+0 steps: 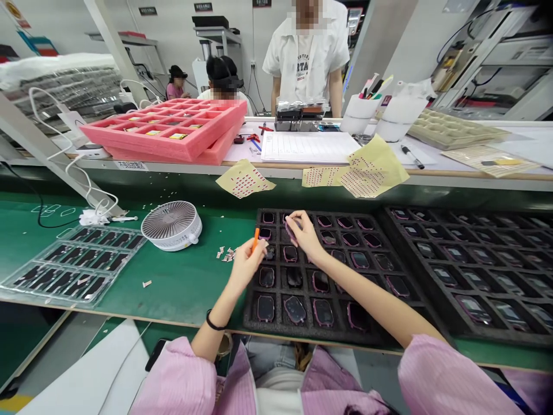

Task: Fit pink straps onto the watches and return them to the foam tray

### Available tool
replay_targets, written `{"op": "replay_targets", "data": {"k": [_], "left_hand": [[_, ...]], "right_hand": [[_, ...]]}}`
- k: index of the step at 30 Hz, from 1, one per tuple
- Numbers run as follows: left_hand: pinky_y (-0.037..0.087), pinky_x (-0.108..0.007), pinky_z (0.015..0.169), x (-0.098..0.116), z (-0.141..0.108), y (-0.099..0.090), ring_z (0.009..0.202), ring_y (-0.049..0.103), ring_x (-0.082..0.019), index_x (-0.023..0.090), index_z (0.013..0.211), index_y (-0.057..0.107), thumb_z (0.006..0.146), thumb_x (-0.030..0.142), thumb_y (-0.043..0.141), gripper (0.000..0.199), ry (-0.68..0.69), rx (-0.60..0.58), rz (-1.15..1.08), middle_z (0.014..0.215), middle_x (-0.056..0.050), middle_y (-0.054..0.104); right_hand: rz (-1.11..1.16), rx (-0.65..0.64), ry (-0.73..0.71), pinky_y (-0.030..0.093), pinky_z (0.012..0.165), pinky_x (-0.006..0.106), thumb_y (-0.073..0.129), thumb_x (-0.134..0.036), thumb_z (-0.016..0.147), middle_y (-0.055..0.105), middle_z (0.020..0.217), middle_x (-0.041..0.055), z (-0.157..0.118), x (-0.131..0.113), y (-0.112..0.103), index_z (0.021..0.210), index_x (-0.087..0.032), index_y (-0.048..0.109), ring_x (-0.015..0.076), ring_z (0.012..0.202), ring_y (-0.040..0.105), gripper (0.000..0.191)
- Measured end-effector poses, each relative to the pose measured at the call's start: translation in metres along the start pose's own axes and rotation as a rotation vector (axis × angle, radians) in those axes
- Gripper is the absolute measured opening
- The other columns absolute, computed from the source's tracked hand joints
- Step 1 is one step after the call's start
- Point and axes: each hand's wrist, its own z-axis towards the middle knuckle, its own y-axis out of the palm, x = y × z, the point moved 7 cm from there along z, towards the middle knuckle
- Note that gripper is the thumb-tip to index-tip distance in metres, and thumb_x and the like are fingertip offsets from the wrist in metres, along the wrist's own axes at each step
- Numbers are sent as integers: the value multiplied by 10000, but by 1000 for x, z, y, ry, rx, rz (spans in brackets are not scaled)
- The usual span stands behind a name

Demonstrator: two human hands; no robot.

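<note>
My left hand (248, 262) is closed around a thin orange stick-like tool (256, 236) that points upward. A small pale bit shows at its fingertips, too small to name. My right hand (305, 233) reaches over the black foam tray (276, 293), its fingers pinched on the edge of a purple-framed watch-like device (289, 229) in the back part of the tray. Most of that device is hidden by the fingers. Around both hands, more dark-screened devices (323, 312) with purple-pink frames lie in the tray's compartments.
A second black foam tray (436, 295) of devices adjoins on the right. On the left are a white fan (171, 225), small pale pieces (224, 254) and a clear tray of black parts (71, 262). Yellow sticker sheets (245, 178) hang from the shelf. A person (306, 57) stands beyond.
</note>
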Motion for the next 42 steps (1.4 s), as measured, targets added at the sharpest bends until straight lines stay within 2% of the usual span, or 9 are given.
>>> {"op": "replay_targets", "data": {"k": [3, 6, 12, 15, 23, 26, 31, 37, 42], "left_hand": [[277, -215, 498, -12, 6, -45, 489, 434, -106, 182, 657, 526, 870, 446, 499, 340, 17, 71, 462, 521, 34, 464], [271, -234, 529, -29, 8, -82, 575, 546, -162, 188, 655, 531, 901, 334, 482, 291, -90, 145, 859, 580, -18, 562], [305, -244, 541, -39, 3, -104, 673, 642, -248, 170, 995, 598, 920, 394, 490, 260, -167, 236, 953, 672, -69, 650], [338, -245, 551, -32, 2, -99, 654, 646, -236, 171, 1027, 599, 936, 420, 454, 302, -126, 235, 891, 660, -53, 651], [361, -244, 580, -16, -3, -73, 590, 600, -189, 195, 921, 600, 907, 441, 475, 276, -43, 146, 655, 649, -20, 637], [348, -243, 572, -15, -4, -66, 579, 568, -175, 201, 905, 594, 916, 409, 453, 251, -38, 123, 626, 651, -15, 619], [309, -212, 521, -17, -1, -50, 474, 411, -111, 185, 853, 568, 916, 372, 420, 247, 9, 35, 436, 514, 59, 447], [216, -192, 417, -18, -1, -19, 378, 273, -62, 162, 811, 573, 855, 565, 455, 422, -44, -118, 132, 460, 95, 360], [190, -196, 371, -9, 1, 6, 338, 234, -45, 157, 774, 580, 832, 631, 452, 495, -61, -175, 39, 441, 96, 351]], "right_hand": [[-165, -41, 15, 349, 377, 224, 459, -460, 889, 486, 630, -69, 29, 25, -7, 828, -235, 419, 78, 370, 373, 236], [-306, -86, 8, 415, 495, 265, 520, -364, 870, 518, 609, -40, 42, 41, -6, 769, -222, 458, 127, 467, 482, 185], [-582, -122, -91, 431, 828, 406, 558, -212, 851, 624, 879, 117, 35, 37, 4, 747, -200, 562, 285, 954, 566, 105], [-660, -153, -118, 403, 902, 423, 570, -258, 875, 613, 996, 156, 34, 34, 20, 749, -195, 612, 321, 1088, 511, 148], [-546, -243, 19, 414, 681, 304, 696, -348, 780, 601, 722, 51, 48, 51, 59, 627, -198, 549, 219, 765, 603, 259], [-378, -233, 53, 392, 640, 271, 693, -244, 736, 553, 637, -35, 48, 50, 64, 781, -206, 551, 165, 661, 560, 153], [-14, -274, 125, 351, 549, 233, 645, -178, 715, 518, 569, -86, 46, 41, 68, 964, -208, 533, 116, 524, 494, 274], [458, -425, 218, 290, 420, 202, 655, -480, 726, 534, 610, -63, 22, 11, 63, 870, -210, 510, 82, 437, 448, 339], [674, -461, 252, 281, 388, 195, 703, -514, 716, 451, 538, -95, -2, -9, 67, 699, -213, 416, 44, 378, 334, 417]]}}
